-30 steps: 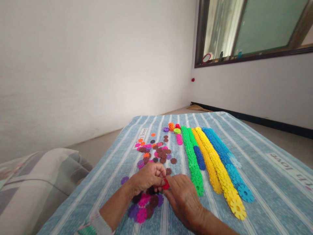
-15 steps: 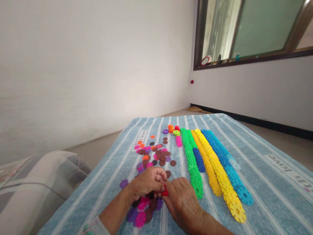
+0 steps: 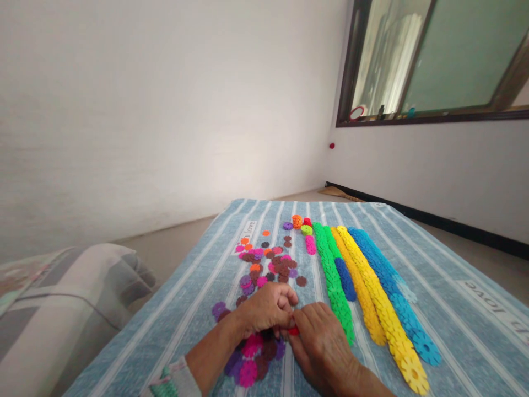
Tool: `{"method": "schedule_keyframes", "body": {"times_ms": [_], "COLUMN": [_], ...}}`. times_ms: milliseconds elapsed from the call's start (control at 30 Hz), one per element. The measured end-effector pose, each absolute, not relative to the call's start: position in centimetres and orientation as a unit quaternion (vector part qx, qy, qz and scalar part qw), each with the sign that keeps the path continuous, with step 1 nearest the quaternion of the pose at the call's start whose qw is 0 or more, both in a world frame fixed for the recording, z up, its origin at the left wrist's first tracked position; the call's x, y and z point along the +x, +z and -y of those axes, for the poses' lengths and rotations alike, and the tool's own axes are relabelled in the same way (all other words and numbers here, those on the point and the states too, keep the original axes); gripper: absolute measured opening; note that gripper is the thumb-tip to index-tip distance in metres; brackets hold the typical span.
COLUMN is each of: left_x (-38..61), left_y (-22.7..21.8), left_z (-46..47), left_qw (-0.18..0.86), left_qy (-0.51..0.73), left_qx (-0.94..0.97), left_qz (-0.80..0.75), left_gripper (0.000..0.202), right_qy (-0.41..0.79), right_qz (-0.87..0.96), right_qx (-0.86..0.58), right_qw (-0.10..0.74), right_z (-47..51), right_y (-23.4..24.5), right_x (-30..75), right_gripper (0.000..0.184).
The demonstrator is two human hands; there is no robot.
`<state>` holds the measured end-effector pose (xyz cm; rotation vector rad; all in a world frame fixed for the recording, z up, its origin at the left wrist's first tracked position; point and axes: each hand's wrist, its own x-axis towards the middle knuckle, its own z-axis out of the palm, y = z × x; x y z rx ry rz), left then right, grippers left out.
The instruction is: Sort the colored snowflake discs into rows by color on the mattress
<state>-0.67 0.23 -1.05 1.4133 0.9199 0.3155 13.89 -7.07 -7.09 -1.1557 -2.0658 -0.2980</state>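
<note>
Red notched plastic discs (image 3: 293, 330) are pinched between my two hands, mostly hidden by the fingers, so I cannot tell how many there are. My left hand (image 3: 269, 309) is closed with its fingertips against them. From the other side, my right hand (image 3: 324, 342) grips the red pieces, its fingers curled over them. Beneath and left of my hands lie loose discs in pink (image 3: 248, 373), brown (image 3: 269, 349), purple and black. Farther up the cloth spreads a scatter of brown discs (image 3: 282, 266) mixed with orange, pink and purple ones.
Long overlapping rows of green (image 3: 334, 275), yellow (image 3: 380, 292) and blue discs (image 3: 407, 317) lie to the right. Short stacks, including an orange one (image 3: 296, 221), stand near the far end. A striped cloth (image 3: 165, 325) covers the table. Checked fabric (image 3: 78, 309) lies at the left.
The view has shifted slightly, so everything appears farther right and a little lower. Both hands stay together on the red discs, with little visible change in grip.
</note>
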Motion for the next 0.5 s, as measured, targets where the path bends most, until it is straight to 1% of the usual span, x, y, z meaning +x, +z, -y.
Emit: {"method": "schedule_keyframes", "body": {"times_ms": [167,333,400,500], "left_x": [-0.7,-1.1,-1.7,-3.5], "left_y": [-0.6,0.0,0.3,0.5], "left_z": [-1.0,-2.4,-3.4,-5.5], "left_qw": [0.669,0.673,0.654,0.591], "left_qy": [0.134,0.142,0.17,0.263], "left_qx": [0.614,0.621,0.629,0.631], "left_qz": [-0.396,-0.376,-0.384,-0.429], "left_gripper": [0.038,0.037,0.036,0.029], "right_qy": [-0.1,-0.067,-0.04,0.014], "right_qz": [0.819,0.849,0.856,0.839], "right_qx": [-0.448,-0.441,-0.445,-0.489], "right_qw": [0.345,0.284,0.26,0.236], "right_z": [6.6,5.2,4.0,1.4], "right_y": [-6.2,-3.8,-2.8,-1.6], "right_x": [14.5,15.8,16.6,18.4], "right_gripper": [0.007,0.006,0.008,0.013]}}
